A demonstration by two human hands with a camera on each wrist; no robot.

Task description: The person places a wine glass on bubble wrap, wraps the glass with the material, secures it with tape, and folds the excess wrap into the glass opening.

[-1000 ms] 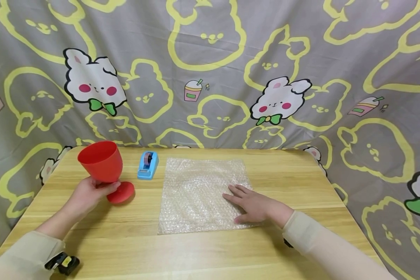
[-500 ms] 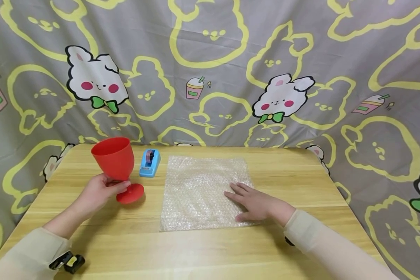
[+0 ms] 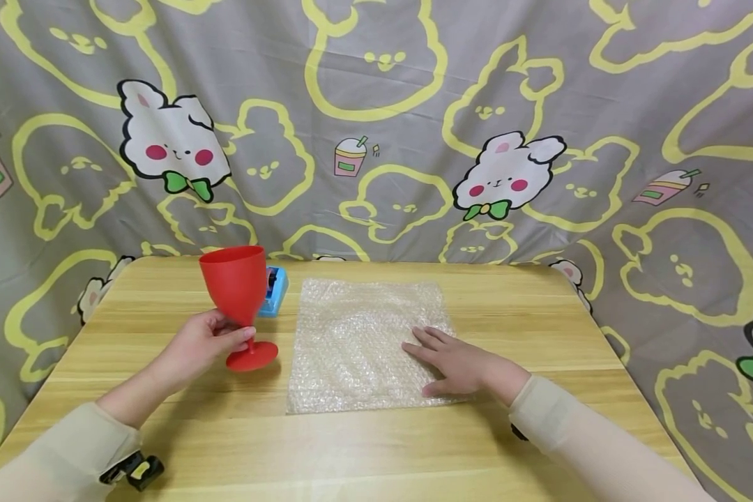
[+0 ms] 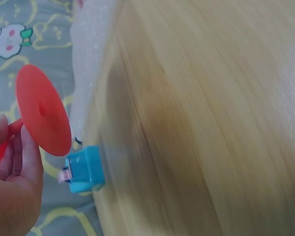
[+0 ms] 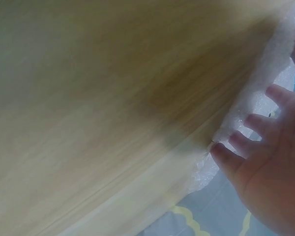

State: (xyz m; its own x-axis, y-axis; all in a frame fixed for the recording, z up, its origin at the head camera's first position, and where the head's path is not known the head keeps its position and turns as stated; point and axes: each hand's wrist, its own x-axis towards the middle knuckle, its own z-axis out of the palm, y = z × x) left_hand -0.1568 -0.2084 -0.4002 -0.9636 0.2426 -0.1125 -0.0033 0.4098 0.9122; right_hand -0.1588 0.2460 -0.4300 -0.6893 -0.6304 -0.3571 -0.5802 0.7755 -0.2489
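Observation:
A red plastic goblet (image 3: 234,284) is upright in my left hand (image 3: 202,348), whose fingers and thumb pinch its thin stem below the bowl. The round underside of its foot (image 4: 38,105) faces the left wrist view, raised over the table. A sheet of bubble wrap (image 3: 351,355) lies flat in the middle of the table. My right hand (image 3: 461,366) rests on the sheet's right side, fingers spread; in the right wrist view its fingertips (image 5: 226,156) lie along the edge of the wrap.
Behind the goblet stands a blue tape dispenser (image 3: 279,289), partly hidden by the bowl. The wooden table (image 3: 364,460) ends at the back against a grey patterned curtain (image 3: 401,84), which also hangs along both sides.
The goblet has moved to the right in my left hand, nearer the bubble wrap, and tilted from leaning to upright. It now overlaps the tape dispenser. My right hand stays in place.

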